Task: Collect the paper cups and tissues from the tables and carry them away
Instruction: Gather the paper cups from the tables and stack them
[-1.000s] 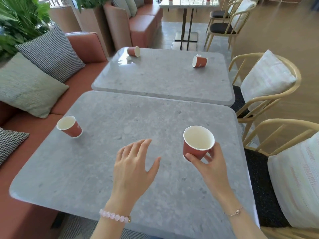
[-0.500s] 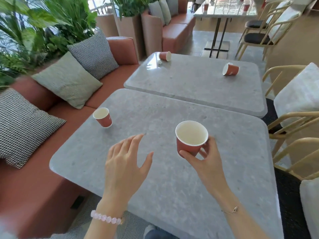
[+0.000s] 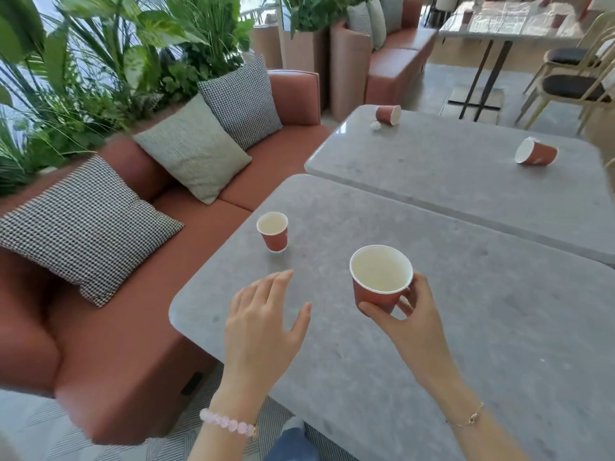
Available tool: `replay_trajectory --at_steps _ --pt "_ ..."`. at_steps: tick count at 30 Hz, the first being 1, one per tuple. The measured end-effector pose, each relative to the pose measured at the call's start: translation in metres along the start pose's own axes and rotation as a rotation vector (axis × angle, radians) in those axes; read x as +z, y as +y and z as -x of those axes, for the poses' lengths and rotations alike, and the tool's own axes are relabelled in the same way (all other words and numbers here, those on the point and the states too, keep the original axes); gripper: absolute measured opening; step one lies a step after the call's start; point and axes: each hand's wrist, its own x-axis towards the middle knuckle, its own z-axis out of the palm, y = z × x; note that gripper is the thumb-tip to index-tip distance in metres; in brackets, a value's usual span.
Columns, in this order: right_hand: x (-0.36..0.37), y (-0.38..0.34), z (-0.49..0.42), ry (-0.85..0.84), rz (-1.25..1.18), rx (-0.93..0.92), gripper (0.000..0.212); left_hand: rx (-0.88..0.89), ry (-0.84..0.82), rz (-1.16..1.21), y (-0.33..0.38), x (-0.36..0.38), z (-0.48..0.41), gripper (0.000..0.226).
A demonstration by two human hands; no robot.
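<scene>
The right hand (image 3: pixel 411 322) holds the held cup (image 3: pixel 381 277) upright above the near bench (image 3: pixel 482 344), thumb and fingers (image 3: pixel 403 306) curled round its lower wall. It looks empty. The left hand (image 3: pixel 263 324) hovers palm down over the bench's left part, its fingers (image 3: pixel 282 278) straight, spread and holding nothing.

A second cup (image 3: pixel 273 231) stands on the same bench, mouth up and long axis vertical. It lies ahead of the left fingertips, near but apart from them. The left hand is plainly nearer, and the right is occupied and farther off. The next pick probably falls to the left hand: a short reach forward, closing round the wall from the side.

On the far bench (image 3: pixel 466 194) a third cup (image 3: pixel 388 114) lies on its side at the left corner with a tissue (image 3: pixel 375 125) just beside it. A fourth cup (image 3: pixel 535 155) lies tipped toward the right, mouth leftward. All are well beyond both hands.
</scene>
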Motion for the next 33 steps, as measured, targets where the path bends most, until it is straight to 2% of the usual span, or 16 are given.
replay_trajectory --at_steps 10,19,26,33 --pt "0.110 0.000 -0.042 0.076 0.026 0.044 0.062 0.003 -0.082 0.126 -0.109 0.013 -0.062 0.047" --pt "0.159 0.013 -0.069 0.160 0.055 0.127 0.062 0.008 -0.175 0.266 -0.167 0.053 -0.093 0.050" --pt "0.165 0.019 -0.081 0.211 0.089 0.204 0.059 -0.203 -0.280 0.453 -0.196 0.108 -0.113 0.058" --pt "0.159 0.019 -0.084 0.244 0.093 0.249 0.062 -0.417 -0.339 0.637 -0.203 0.159 -0.135 0.091"
